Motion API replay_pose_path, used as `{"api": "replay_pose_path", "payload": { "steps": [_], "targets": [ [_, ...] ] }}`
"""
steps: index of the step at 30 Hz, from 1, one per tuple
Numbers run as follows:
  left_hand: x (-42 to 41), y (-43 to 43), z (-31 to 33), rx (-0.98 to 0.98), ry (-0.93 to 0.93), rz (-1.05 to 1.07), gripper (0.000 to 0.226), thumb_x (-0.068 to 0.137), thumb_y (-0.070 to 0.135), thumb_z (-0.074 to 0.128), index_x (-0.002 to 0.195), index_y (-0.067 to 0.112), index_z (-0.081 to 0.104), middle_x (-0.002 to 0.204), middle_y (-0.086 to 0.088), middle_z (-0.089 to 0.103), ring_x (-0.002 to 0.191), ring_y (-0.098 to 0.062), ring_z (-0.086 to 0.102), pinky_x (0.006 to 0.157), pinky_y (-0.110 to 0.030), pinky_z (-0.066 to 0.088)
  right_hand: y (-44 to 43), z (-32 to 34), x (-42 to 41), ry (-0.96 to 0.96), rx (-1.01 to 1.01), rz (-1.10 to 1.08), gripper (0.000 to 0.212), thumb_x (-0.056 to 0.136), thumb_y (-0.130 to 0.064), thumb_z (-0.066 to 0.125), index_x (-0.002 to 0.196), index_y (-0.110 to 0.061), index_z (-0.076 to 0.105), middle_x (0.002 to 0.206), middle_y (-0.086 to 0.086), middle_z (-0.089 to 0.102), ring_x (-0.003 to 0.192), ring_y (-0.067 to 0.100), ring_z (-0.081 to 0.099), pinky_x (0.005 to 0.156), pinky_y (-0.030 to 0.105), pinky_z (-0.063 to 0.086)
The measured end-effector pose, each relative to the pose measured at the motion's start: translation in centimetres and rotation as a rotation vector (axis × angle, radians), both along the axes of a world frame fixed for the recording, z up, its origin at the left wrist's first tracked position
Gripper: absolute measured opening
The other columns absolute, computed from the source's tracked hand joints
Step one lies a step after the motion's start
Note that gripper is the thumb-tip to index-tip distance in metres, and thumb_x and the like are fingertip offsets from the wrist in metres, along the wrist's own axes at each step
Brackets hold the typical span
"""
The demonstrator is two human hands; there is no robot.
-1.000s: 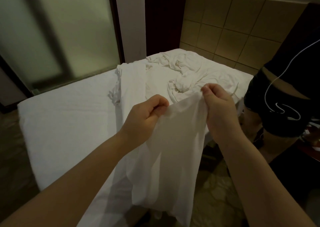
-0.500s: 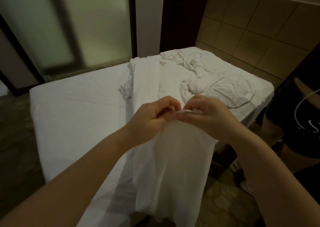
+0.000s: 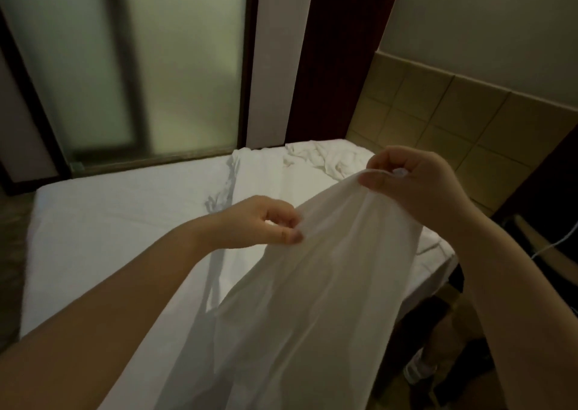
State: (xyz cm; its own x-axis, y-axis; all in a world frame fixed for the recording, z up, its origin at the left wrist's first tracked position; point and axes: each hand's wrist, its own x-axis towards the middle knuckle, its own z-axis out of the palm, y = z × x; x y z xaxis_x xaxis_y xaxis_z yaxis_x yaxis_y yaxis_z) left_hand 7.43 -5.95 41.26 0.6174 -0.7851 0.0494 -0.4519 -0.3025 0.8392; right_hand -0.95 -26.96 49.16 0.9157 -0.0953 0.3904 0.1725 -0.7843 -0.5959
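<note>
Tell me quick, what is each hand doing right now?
Left hand: pinches the white cloth at its edge.
Right hand: grips the white cloth's top, held up.

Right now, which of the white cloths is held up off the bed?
The hanging cloth, gripped at its top by the right hand and pinched by the left hand; the flat strip and the crumpled heap lie on the bed.

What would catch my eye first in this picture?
A white cloth hangs in the middle foreground, gripped at its top by the right hand and pinched at its edge by the left hand. Behind it lies a bed in a white sheet, with crumpled linen at its far end.
</note>
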Motion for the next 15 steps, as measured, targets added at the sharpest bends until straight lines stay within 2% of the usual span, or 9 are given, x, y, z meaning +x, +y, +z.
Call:
{"api": "replay_pose_path", "payload": {
  "steps": [2,6,10,12,15],
  "targets": [
    [0.6,-2.0,0.7,0.109,-0.091,0.001,0.018,0.091,0.027,0.059,0.107,0.024,0.064,0.109,0.007,0.063,0.098,-0.005,0.058,0.077,-0.008,0.044,-2.2,1.2,0.6,-0.08,0.012,0.003,0.013,0.08,-0.028,0.07,0.072,-0.034,0.062,0.079,-0.013,0.061,0.074,0.004,0.058,0.069,0.021,0.05],
    [0.2,-7.3,2.2,0.012,-0.121,0.206,0.033,0.09,0.029,0.059,0.122,0.021,0.055,0.105,0.011,0.057,0.095,-0.005,0.055,0.072,-0.007,0.042,-6.8,3.1,1.2,-0.196,0.025,0.063,0.016,0.081,-0.026,0.07,0.071,-0.035,0.061,0.077,-0.013,0.061,0.074,0.003,0.057,0.068,0.019,0.047],
    [-0.9,-13.5,2.7,-0.122,-0.2,0.325,0.026,0.083,0.035,0.069,0.097,0.013,0.066,0.095,-0.005,0.066,0.086,-0.019,0.062,0.076,-0.028,0.052,-12.4,4.7,1.2,-0.264,0.027,0.105,0.006,0.083,-0.027,0.069,0.079,-0.027,0.065,0.078,-0.013,0.06,0.072,-0.001,0.056,0.064,0.009,0.044],
    [-1.0,-15.5,2.9,-0.146,-0.224,0.391,0.005,0.085,0.03,0.067,0.084,0.025,0.066,0.082,0.006,0.066,0.075,-0.006,0.061,0.067,-0.02,0.049,-15.6,5.6,1.6,-0.324,0.033,0.067,0.005,0.083,-0.028,0.069,0.082,-0.025,0.066,0.077,-0.016,0.058,0.071,-0.003,0.052,0.062,0.008,0.041],
    [-1.3,-16.9,3.2,-0.094,-0.227,0.449,0.013,0.087,0.032,0.064,0.075,0.037,0.063,0.068,0.022,0.062,0.066,0.007,0.056,0.06,-0.006,0.042,-19.4,7.0,2.6,-0.377,0.072,0.027,0.007,0.083,-0.029,0.069,0.086,-0.024,0.066,0.077,-0.019,0.055,0.071,-0.004,0.048,0.061,0.011,0.038]
  ]
}}
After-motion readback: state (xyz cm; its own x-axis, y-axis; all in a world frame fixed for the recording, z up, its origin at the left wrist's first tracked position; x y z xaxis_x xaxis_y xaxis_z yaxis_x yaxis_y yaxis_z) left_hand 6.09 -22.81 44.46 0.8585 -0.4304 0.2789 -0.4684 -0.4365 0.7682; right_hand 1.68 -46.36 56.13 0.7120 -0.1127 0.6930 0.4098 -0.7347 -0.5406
